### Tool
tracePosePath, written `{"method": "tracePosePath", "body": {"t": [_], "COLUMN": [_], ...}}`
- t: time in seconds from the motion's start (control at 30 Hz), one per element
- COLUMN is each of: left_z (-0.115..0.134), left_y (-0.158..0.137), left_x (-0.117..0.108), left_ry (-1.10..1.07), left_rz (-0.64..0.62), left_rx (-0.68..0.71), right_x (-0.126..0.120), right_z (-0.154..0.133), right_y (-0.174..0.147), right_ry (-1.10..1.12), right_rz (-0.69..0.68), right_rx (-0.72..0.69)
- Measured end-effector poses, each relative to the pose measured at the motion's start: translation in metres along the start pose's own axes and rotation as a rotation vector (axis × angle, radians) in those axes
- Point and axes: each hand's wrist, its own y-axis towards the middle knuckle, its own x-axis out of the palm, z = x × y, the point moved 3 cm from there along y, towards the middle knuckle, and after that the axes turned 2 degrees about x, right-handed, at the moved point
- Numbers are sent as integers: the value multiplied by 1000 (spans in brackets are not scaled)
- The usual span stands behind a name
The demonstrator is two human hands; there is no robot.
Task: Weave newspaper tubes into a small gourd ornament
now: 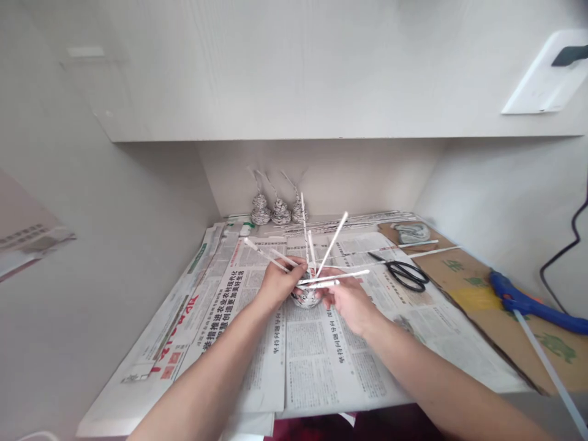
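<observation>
Through the head camera I look down on a desk spread with newspaper [321, 373], and near its middle, between the two hands, I have a small round woven piece [306, 299] made of printed paper. White paper tubes [335, 237] fan out of its top: a couple rise nearly upright, one leans up to the right, two lean left above the left hand [281, 283], and two lie flatter, pointing right across the right hand [351, 300]. The left fingers are closed on the piece's left side, thumb by the rim. The right fingers are bent against its right side, next to the flatter tubes — whether they pinch a tube or only brace the piece, I cannot tell.

At the back wall I see three gourd-shaped figures [281, 212] in a row, each with thin strands rising from its top. To their right, a bundle of long paper strips [358, 222] lies along the rear of the desk. Beyond the right hand sit black-handled scissors [407, 275], overlapping the newspaper near the edge of a brown cardboard sheet [436, 269]. A blue glue gun [528, 302] rests on that cardboard — its white glue stick [544, 364] slants toward the lower right corner.
</observation>
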Motion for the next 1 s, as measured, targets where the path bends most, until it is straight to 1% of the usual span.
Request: {"method": "tracePosePath", "body": {"t": [0.07, 0.13, 0.23, 0.33, 0.43, 0.57, 0.67, 0.73, 0.87, 0.93, 1.0], "left_z": [0, 0, 0, 0, 2, 5, 6, 7, 11, 10, 8], "left_y": [-1, -2, -3, -3, -3, -5, -6, -5, -5, -6, -6], "left_x": [1, 3, 4, 4, 4, 5, 3, 2, 2, 2, 2], "left_ry": [-1, 5, 11, -2, -1, 38, 129, 208, 311, 324, 292], "left_rz": [5, 6, 23, 42, 54, 55, 80, 85, 65, 77, 95], "left_rx": [10, 22, 24, -5, -28, -26, -10, 23, 132, 118, 62], "right_x": [1, 2, 3, 5, 6, 4, 2, 0, -3, -5, -8], "right_z": [4, 5, 5, 7, 10, 12, 10, 7, 2, 2, 3], "right_y": [4, 8, 12, 14, 15, 15, 13, 12, 12, 14, 18], "right_ry": [173, 242, 264, 287, 306, 298, 260, 221, 139, 163, 196], "right_rz": [38, 76, 137, 197, 221, 197, 172, 149, 84, 69, 61], "right_rx": [88, 142, 137, 120, 98, 57, 35, 19, -39, -12, 30]}}
